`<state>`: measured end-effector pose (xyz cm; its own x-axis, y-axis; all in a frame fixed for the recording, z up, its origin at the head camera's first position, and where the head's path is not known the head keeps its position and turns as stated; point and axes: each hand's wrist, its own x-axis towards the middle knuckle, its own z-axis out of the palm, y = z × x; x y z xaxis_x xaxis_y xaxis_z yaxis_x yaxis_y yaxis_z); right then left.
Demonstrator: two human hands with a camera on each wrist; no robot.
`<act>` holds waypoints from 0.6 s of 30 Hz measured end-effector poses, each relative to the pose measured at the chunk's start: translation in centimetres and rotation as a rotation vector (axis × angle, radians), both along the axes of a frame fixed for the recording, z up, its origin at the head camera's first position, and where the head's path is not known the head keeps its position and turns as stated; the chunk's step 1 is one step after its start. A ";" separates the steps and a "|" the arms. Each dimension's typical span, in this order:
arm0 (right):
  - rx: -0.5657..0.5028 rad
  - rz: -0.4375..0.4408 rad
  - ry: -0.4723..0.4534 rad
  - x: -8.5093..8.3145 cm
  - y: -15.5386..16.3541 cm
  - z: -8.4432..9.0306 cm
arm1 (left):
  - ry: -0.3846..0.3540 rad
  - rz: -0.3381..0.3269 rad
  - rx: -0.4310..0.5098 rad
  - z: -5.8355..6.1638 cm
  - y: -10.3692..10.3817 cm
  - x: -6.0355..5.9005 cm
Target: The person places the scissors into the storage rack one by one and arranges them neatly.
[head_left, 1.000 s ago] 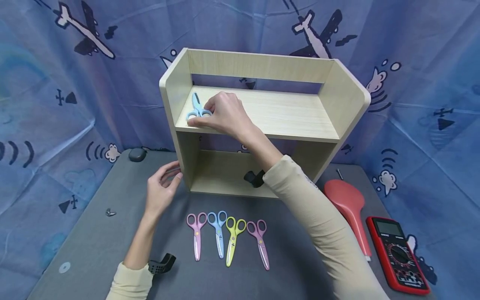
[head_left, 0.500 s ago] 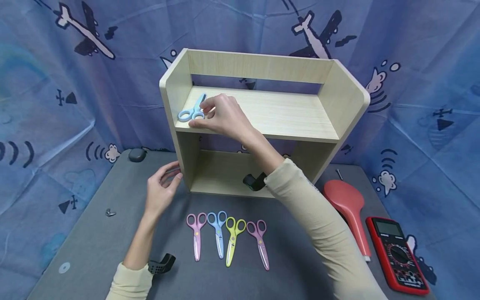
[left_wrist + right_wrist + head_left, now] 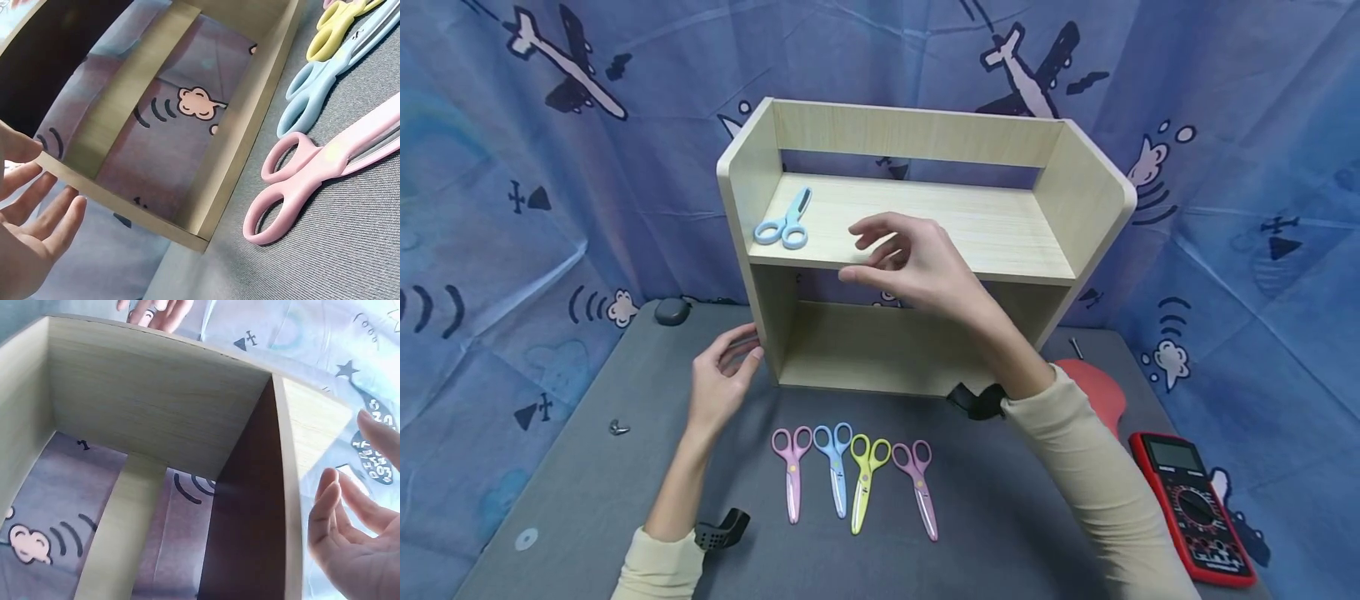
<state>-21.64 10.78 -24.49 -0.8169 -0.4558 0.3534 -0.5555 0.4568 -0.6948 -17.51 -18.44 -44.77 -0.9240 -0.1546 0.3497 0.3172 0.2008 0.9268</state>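
Light blue scissors (image 3: 785,222) lie on the upper board of a pale wooden shelf (image 3: 925,271), near its left side, blades pointing back. To their right my right hand (image 3: 917,260) hovers in front of that board, fingers loosely bent and holding nothing. My left hand (image 3: 724,377) rests its fingers against the shelf's left side panel; the left wrist view shows those fingers (image 3: 59,215) at the panel's front edge. On the table before the shelf lie pink scissors (image 3: 792,467), blue scissors (image 3: 833,462), yellow scissors (image 3: 867,479) and mauve scissors (image 3: 917,483), handles toward the shelf.
A red multimeter (image 3: 1192,508) and a red rounded object (image 3: 1097,393), partly hidden by the right sleeve, lie at the right. A dark computer mouse (image 3: 672,312) sits at the back left. Near the left edge are a small metal piece (image 3: 618,427) and a white disc (image 3: 526,539).
The light blue scissors turned so their blades lean right and came to lie on the upper board. My right hand let go of them and moved right. My left hand stayed in place.
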 end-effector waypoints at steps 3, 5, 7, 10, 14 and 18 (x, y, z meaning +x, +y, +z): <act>0.004 0.032 -0.006 1.7 2.2 -1.0 | 0.001 -0.001 0.004 0.1 0.1 0.0; 0.019 0.061 -0.017 2.7 3.6 -2.1 | 0.002 0.001 0.003 0.1 0.2 0.0; 0.046 0.089 -0.035 3.5 4.8 -3.4 | 0.002 0.005 0.004 0.1 0.2 0.0; 0.090 0.124 -0.079 4.5 6.3 -5.8 | -0.002 0.013 -0.007 0.1 0.2 0.1; 0.112 0.175 -0.170 5.4 7.9 -9.4 | -0.013 0.011 -0.014 0.1 0.2 0.1; 0.128 0.248 -0.269 6.1 9.0 -13.0 | -0.020 0.007 -0.001 0.1 0.1 0.1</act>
